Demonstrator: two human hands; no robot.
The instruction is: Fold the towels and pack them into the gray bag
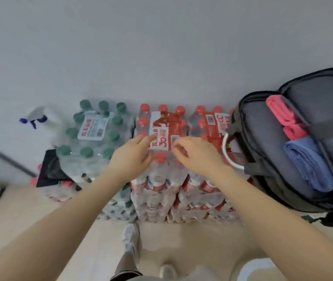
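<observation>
Gray bag (263, 126) sits at the right of the frame, unzipped, with pink towels (283, 116) and a blue towel (307, 161) folded and tucked inside. Both hands hover mid-frame over the red-capped bottle packs (161, 126): left hand (133, 155) fingers relaxed, holding nothing, right hand (194, 153) loosely curled, empty too.
</observation>
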